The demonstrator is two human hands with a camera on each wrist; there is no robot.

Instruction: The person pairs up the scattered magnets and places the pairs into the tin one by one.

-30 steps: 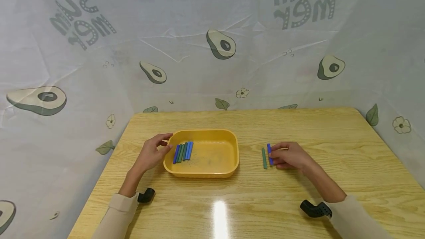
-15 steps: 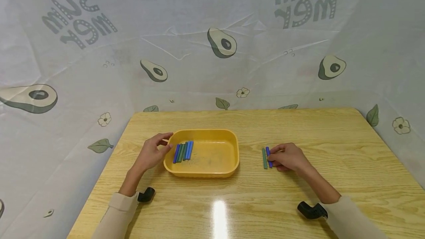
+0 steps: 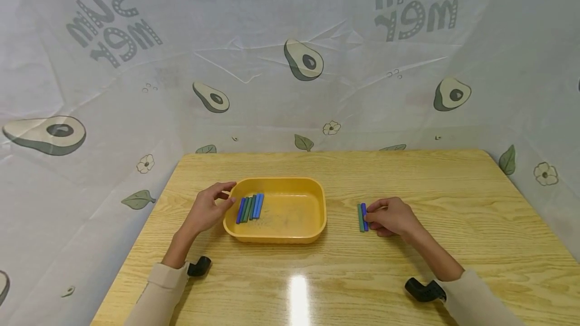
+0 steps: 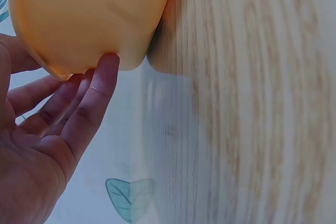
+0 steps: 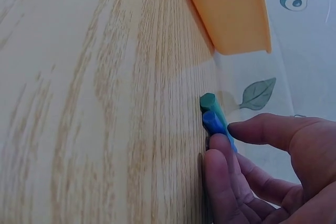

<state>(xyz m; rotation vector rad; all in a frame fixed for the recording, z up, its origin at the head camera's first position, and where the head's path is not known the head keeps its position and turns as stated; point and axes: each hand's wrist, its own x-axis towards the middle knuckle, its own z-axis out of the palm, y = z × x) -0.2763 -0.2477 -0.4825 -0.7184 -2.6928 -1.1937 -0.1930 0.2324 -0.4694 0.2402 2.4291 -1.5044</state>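
Note:
My left hand (image 3: 212,208) holds the left end of a yellow plastic tray (image 3: 290,239), its thumb over the rim. In the left wrist view the fingers (image 4: 89,111) press on the tray's outer wall. Inside the tray, at its left, lies a row of several crayon-like sticks (image 3: 248,209) in dark blue, green and light blue. To the right of the tray, my right hand (image 3: 393,218) pinches a dark blue crayon-like stick (image 5: 211,121) between thumb and fingers. That stick lies right alongside a green crayon-like stick (image 5: 209,99), both pointing away from me on the table.
The light wood table (image 3: 335,275) ends at the back against a pale cloth (image 3: 254,125) printed with avocados and leaves. Grey smudges mark the tray's floor. Black camera mounts (image 3: 199,266) sit on both wrists, close over the tabletop.
My right hand has slid the dark blue stick left and slightly toward me, closing the gap to the green stick. The left hand and tray have stayed put.

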